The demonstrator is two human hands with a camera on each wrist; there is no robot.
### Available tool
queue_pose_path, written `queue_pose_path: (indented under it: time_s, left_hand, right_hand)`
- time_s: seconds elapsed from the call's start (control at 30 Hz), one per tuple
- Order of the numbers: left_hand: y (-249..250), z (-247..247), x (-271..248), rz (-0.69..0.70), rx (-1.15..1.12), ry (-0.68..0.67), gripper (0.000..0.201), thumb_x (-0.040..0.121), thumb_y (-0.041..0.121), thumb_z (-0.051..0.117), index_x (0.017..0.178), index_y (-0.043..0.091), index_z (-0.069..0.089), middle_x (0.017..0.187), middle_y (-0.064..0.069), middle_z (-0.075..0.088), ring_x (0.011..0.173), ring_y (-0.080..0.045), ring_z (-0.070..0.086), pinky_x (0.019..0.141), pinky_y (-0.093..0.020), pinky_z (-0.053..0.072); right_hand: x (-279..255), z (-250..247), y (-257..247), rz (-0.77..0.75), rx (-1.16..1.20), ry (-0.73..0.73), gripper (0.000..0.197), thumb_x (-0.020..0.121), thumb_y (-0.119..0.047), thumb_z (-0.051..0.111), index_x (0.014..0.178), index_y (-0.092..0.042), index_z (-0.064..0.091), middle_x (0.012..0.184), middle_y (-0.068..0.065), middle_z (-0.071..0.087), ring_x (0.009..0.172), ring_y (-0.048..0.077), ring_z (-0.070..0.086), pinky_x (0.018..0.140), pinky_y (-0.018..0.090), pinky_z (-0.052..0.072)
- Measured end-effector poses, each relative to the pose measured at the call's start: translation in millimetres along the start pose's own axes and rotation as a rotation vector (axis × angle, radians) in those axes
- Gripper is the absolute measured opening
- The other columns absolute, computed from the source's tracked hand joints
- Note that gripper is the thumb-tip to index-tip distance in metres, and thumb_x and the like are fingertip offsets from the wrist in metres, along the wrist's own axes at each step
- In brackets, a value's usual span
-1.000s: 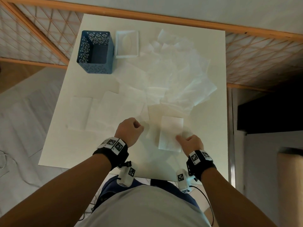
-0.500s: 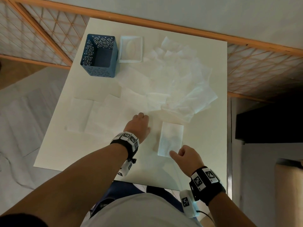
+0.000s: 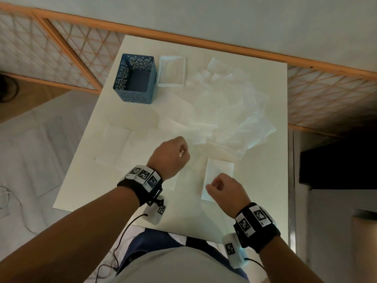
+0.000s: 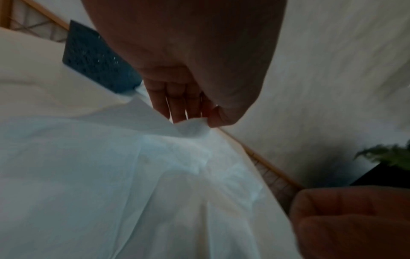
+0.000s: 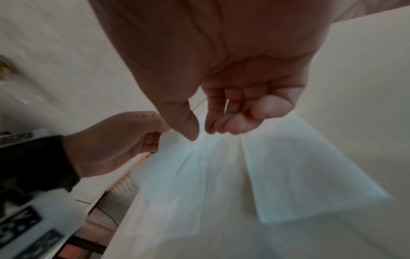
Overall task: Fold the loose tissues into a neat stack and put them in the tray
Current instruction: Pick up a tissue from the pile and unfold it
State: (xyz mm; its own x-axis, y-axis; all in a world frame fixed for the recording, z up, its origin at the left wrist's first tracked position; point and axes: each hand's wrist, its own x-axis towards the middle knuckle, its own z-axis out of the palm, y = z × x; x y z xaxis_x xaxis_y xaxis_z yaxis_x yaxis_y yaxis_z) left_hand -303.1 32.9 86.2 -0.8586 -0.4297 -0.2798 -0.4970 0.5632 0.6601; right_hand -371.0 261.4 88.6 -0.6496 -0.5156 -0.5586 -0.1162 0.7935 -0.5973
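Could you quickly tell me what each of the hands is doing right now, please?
Left hand: pinching a corner of a loose tissue.
Right hand: holding nothing, fingers loosely curled, above the folded tissue.

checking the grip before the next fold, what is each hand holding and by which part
The left hand pinches a loose tissue by its raised corner. The right hand holds nothing, above the folded tissue.

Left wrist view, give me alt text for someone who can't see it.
The left hand pinches a corner of a thin white loose tissue lying over the white table. A perforated blue metal box stands behind, and part of the right hand shows at the lower right.
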Motion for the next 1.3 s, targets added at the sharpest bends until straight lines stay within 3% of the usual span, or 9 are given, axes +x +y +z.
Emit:
queue_pose_path:
  time_s: [0.1,0.2,0.33,0.5,0.63,0.73,0.87,1.17,1.3]
  left_hand:
    - [11.0,-32.3,-15.8,0.062,-0.083,-0.029,0.005,0.096,0.029,0.065,0.093,0.030,0.061,0.095,0.014,0.071,0.093,-0.002,0.066,0.076,-0.025,0.051]
    - [20.6,-59.7,-27.7,0.130,-0.093,-0.074,0.008,0.098,0.026,0.067,0.093,0.030,0.063,0.093,0.015,0.071,0.092,-0.002,0.066,0.077,-0.020,0.049]
    - [33.1,-81.1,-39.9,0.231,-0.067,-0.128,0.004,0.101,0.023,0.067,0.099,0.027,0.069,0.093,0.016,0.073,0.093,-0.004,0.068,0.077,-0.016,0.047]
    - [36.9,-92.7,-47.8,0.247,-0.101,-0.046,0.005,0.101,0.031,0.070,0.104,0.028,0.071,0.094,0.012,0.075,0.091,-0.011,0.070,0.075,-0.024,0.050]
    - [35.3,-101.5,-54.6,0.161,-0.252,-0.064,0.033,0.088,0.040,0.084,0.114,0.031,0.066,0.101,0.015,0.074,0.103,-0.003,0.067,0.086,-0.015,0.048]
    - [30.7,-99.3,-53.3,0.169,-0.256,-0.130,0.024,0.088,0.036,0.085,0.106,0.031,0.070,0.099,0.014,0.072,0.095,-0.007,0.067,0.089,-0.026,0.053]
    - [25.0,-93.8,-50.5,0.135,-0.279,-0.096,0.005,0.098,0.032,0.075,0.098,0.027,0.073,0.092,0.009,0.073,0.088,-0.017,0.067,0.087,-0.040,0.054]
    - [24.9,-106.2,-51.2,-0.019,-0.651,0.013,0.004,0.098,0.018,0.075,0.099,0.016,0.078,0.094,-0.001,0.081,0.087,-0.014,0.076,0.080,-0.021,0.056]
    - [20.7,-107.4,-46.6,-0.113,-0.833,0.031,0.030,0.099,0.018,0.073,0.108,-0.011,0.068,0.102,-0.016,0.078,0.088,-0.021,0.073,0.084,-0.032,0.061]
  right_hand:
    - [3.9,-9.3,-26.6,-0.171,0.013,0.116,0.024,0.091,-0.036,0.073,0.110,-0.027,0.062,0.114,-0.006,0.058,0.093,0.011,0.062,0.078,0.016,0.046]
    - [6.2,-20.2,-57.3,-0.375,-0.069,0.216,0.057,0.090,-0.036,0.074,0.143,-0.030,0.053,0.144,-0.006,0.043,0.129,0.016,0.046,0.100,0.027,0.043]
    - [11.3,-30.1,-92.9,-0.567,-0.234,0.208,0.057,0.094,-0.038,0.072,0.147,-0.030,0.055,0.161,0.000,0.034,0.147,0.020,0.029,0.114,0.033,0.032]
    - [14.4,-36.6,-111.2,-0.647,-0.329,0.199,0.015,0.099,-0.034,0.067,0.107,-0.022,0.072,0.123,-0.005,0.068,0.115,0.018,0.060,0.113,0.045,0.037]
    - [3.7,-48.8,-115.8,-0.595,-0.209,0.138,0.013,0.101,-0.034,0.063,0.097,-0.023,0.070,0.093,-0.013,0.072,0.090,0.010,0.067,0.080,0.024,0.048]
    - [-4.8,-61.6,-114.8,-0.531,-0.031,0.105,0.010,0.100,-0.031,0.067,0.092,-0.024,0.067,0.088,-0.015,0.072,0.087,0.003,0.067,0.068,0.012,0.042]
    - [-5.7,-83.9,-113.1,-0.465,0.157,0.160,0.016,0.101,-0.030,0.066,0.089,-0.020,0.064,0.082,0.000,0.071,0.077,0.016,0.064,0.066,0.023,0.047]
    - [11.3,-98.4,-92.5,-0.221,0.530,0.227,0.014,0.101,-0.023,0.068,0.095,-0.011,0.070,0.091,0.009,0.077,0.076,0.016,0.070,0.067,0.030,0.053]
    - [17.7,-95.5,-85.7,-0.145,0.621,0.258,0.014,0.099,-0.024,0.070,0.087,-0.017,0.072,0.087,0.003,0.076,0.077,0.017,0.068,0.075,0.039,0.055]
